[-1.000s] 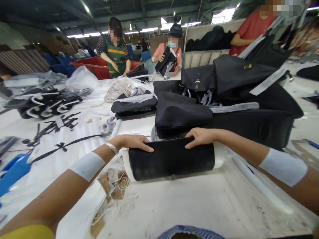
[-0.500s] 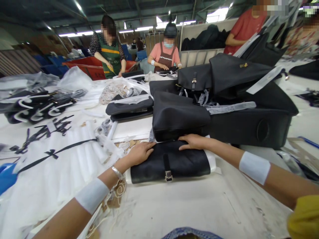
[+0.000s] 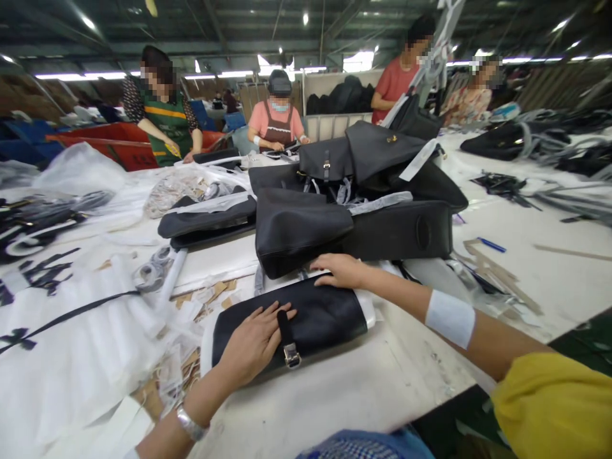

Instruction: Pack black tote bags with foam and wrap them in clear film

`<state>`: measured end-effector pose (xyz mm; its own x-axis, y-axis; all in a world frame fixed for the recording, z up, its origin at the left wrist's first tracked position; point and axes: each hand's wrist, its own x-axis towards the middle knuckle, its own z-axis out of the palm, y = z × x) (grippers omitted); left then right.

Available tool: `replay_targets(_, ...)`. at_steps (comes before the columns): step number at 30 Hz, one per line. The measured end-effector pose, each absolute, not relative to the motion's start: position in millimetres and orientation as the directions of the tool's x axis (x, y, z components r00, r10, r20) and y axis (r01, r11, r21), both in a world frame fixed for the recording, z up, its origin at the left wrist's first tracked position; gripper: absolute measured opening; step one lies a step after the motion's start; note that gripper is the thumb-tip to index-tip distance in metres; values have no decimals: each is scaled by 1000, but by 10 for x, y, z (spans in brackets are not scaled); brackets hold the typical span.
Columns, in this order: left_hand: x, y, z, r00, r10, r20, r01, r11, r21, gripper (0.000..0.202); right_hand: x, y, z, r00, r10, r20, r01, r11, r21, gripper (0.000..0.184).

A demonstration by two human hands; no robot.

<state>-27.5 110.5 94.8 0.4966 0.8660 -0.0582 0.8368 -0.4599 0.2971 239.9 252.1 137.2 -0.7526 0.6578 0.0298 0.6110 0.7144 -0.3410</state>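
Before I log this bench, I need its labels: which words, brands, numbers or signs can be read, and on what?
No text can be read.
Red bin: dark marks, too blurred to read.
Buckle on the near bag: no lettering can be made out.
White strip: none legible.

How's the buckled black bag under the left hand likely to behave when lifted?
The black bag probably keeps its shape: white material at both ends suggests a filling. Lying broad and low on the table, it seems unlikely to roll. Its smooth, faintly shiny face may slip a little.
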Motion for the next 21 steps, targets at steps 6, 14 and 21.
replay_targets(6, -278, 1077, 871, 494, 869, -30, 854, -478, 204, 47, 3222, 1661, 1714, -213, 955, 208, 866, 283, -412, 59)
replay_targets(14, -293, 1087, 829, 504, 863, 22, 847, -500, 180, 46, 3368, 873, 762, -131, 880, -456, 362, -386, -849, 54)
replay_targets(21, -305, 1091, 798, 514, 855, 73, 837, -518, 173, 45, 3077, 1255, 732, 219, 963, -159, -157, -127, -979, 51)
